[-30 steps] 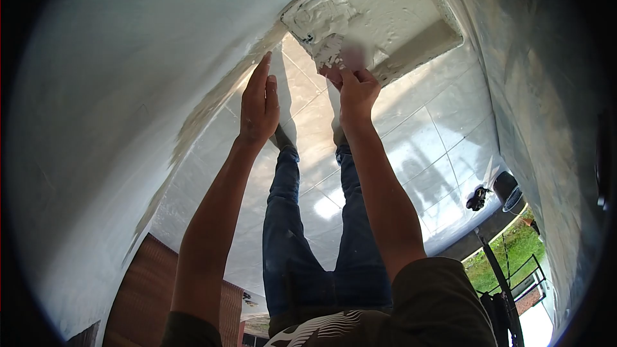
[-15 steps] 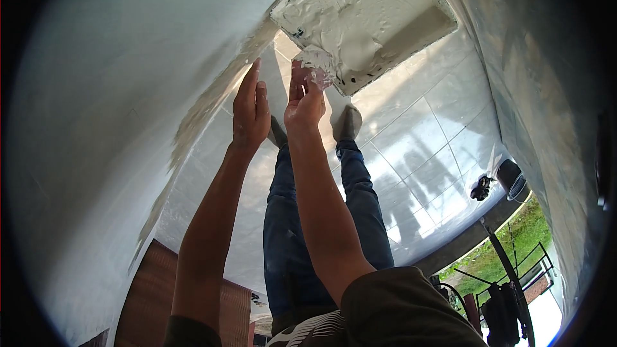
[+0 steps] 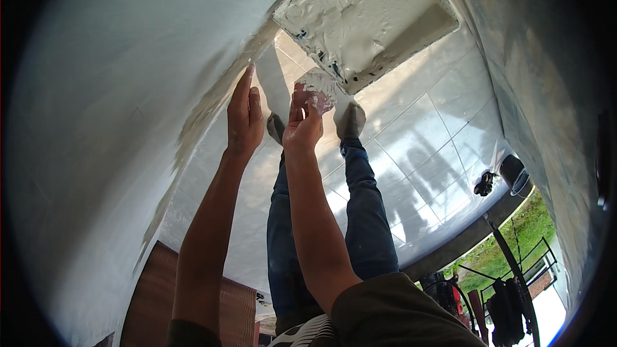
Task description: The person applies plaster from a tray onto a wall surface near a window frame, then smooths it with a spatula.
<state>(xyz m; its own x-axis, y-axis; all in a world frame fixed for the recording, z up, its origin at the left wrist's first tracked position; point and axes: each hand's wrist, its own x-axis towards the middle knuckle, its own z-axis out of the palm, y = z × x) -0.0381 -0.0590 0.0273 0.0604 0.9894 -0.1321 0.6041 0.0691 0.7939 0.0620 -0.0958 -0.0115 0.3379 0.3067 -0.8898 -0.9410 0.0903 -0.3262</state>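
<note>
My right hand (image 3: 304, 130) grips a thin, flat putty spreader (image 3: 313, 93) with fingers behind it and the thumb in front. White putty is smeared over its upper part. Just beyond the spreader is a square tray (image 3: 363, 90) holding a thick layer of white putty (image 3: 366, 19). To the left, my left hand (image 3: 245, 119) holds nothing; its fingers are stretched out and the thumb stands a little apart. Those fingertips are right beside a beige-grey smeared strip on the pale wall (image 3: 128, 109).
My feet stand on the tiled floor (image 3: 411, 135), below the tray. A black bucket (image 3: 512, 170) and a small dark object (image 3: 484, 184) lie near the doorway at right, with grass (image 3: 536, 218) outside. A brown ribbed panel (image 3: 157, 295) is at lower left.
My right hand has drawn the spreader back from the tray's corner, toward me. My left hand has shifted slightly down and left along the wall.
</note>
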